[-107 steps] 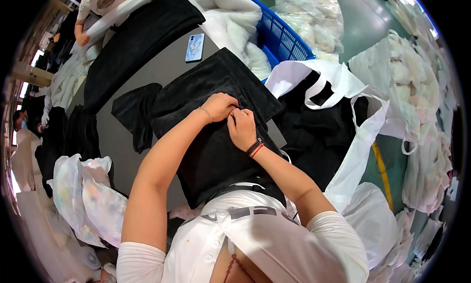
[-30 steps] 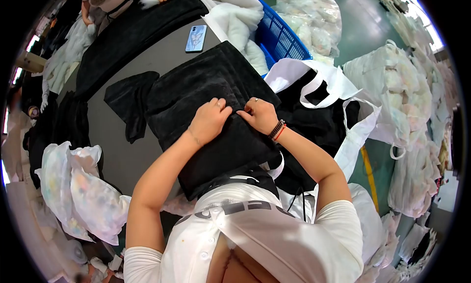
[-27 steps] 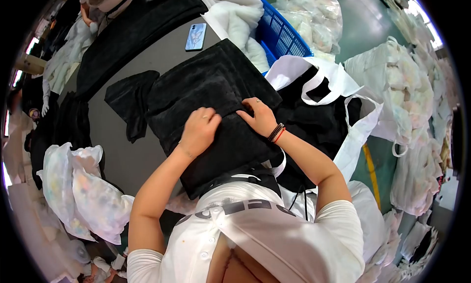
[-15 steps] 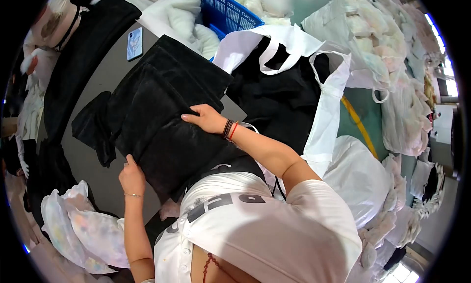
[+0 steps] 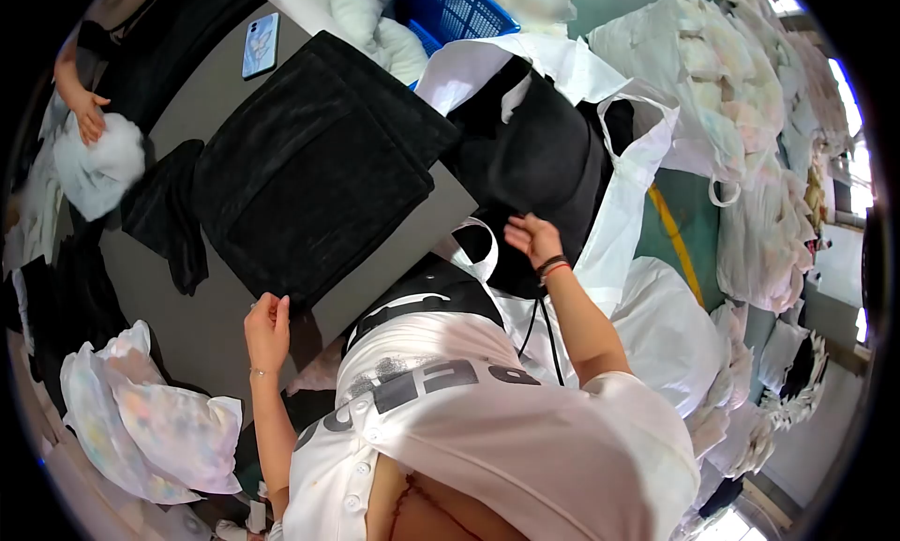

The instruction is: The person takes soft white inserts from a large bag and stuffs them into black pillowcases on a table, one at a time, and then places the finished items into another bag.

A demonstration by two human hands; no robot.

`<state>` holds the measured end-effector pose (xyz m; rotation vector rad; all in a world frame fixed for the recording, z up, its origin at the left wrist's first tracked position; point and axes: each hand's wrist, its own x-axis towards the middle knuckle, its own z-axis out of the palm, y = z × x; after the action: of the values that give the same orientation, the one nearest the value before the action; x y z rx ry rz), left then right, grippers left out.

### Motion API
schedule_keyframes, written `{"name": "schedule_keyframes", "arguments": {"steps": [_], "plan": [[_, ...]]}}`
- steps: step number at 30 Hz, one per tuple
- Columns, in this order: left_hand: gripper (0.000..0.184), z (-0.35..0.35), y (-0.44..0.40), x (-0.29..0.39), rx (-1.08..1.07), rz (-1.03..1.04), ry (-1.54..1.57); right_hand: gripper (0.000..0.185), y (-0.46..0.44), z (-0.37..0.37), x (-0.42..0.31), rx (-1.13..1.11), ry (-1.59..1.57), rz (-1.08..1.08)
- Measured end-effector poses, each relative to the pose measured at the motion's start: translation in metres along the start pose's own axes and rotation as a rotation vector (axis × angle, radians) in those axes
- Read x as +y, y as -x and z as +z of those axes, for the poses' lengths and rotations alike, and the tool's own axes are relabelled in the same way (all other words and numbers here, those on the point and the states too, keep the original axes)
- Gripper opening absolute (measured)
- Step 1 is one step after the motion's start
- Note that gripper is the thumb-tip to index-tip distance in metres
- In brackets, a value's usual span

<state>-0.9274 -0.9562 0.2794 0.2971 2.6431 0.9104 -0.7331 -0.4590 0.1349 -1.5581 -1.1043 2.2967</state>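
A folded black velvety cloth (image 5: 309, 175) lies flat on the grey table. My left hand (image 5: 268, 330) is at its near corner, thumb and fingers pinched on the edge. Off the cloth, my right hand (image 5: 535, 241) is in the air with fingers loosely apart and nothing visible in them. It is beside an open white bag (image 5: 614, 250) holding black fabric (image 5: 544, 152), which bulges up at the mouth. Another narrow black piece (image 5: 173, 213) lies crumpled against the cloth's left side.
A phone (image 5: 261, 46) lies at the table's far edge. Another person's hand (image 5: 86, 114) rests on white stuffing (image 5: 98, 166) at the left. A blue basket (image 5: 459, 16) stands behind the bag. Filled plastic bags (image 5: 178, 428) sit at the near left, and more bags (image 5: 694, 72) at the right.
My right hand has left the cloth and moved right to the white bag. The cloth now lies flatter and squarer. The black fabric in the bag bulges higher. Another person's hand with stuffing now shows at left.
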Motion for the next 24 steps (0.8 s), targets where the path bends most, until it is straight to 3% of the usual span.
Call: {"name": "schedule_keyframes", "arguments": {"steps": [1,3,5,9,10,11,13,17,19,21,24], "plan": [[0.028,-0.001,-0.002,0.001,0.003,-0.006,0.003,0.026,-0.013,-0.004,0.021,0.027,0.314,0.014],[0.027,-0.004,-0.006,0.004,-0.022,0.09,-0.079,0.022,-0.04,0.005,0.036,0.097,0.487,0.132],[0.026,-0.012,-0.008,-0.007,0.005,0.035,-0.068,0.018,-0.054,0.023,0.031,0.086,0.331,0.113],[0.024,-0.052,0.003,-0.042,0.133,-0.047,-0.182,0.014,-0.049,0.074,-0.025,-0.119,0.529,-0.245],[0.02,-0.068,0.008,-0.061,0.051,-0.174,-0.243,0.016,-0.045,0.093,-0.039,-0.117,0.503,-0.272],[0.02,-0.081,0.015,-0.08,0.098,-0.226,-0.261,0.02,-0.043,0.112,-0.053,-0.139,0.511,-0.295],[0.036,-0.1,0.023,-0.119,0.359,-0.138,-0.446,0.022,-0.031,0.155,-0.073,-0.219,0.496,-0.341],[0.055,-0.146,0.025,-0.181,0.673,-0.319,-0.632,0.024,0.006,0.233,-0.072,-0.37,0.755,-0.738],[0.061,-0.163,0.011,-0.207,0.564,-0.326,-0.529,0.02,0.045,0.279,-0.066,-0.343,0.913,-1.059],[0.067,-0.16,-0.021,-0.189,0.5,-0.217,-0.459,0.014,0.067,0.316,-0.059,-0.433,1.005,-1.214],[0.072,-0.156,-0.047,-0.156,0.527,-0.247,-0.363,0.011,0.068,0.334,-0.033,-0.725,1.059,-0.991]]}}
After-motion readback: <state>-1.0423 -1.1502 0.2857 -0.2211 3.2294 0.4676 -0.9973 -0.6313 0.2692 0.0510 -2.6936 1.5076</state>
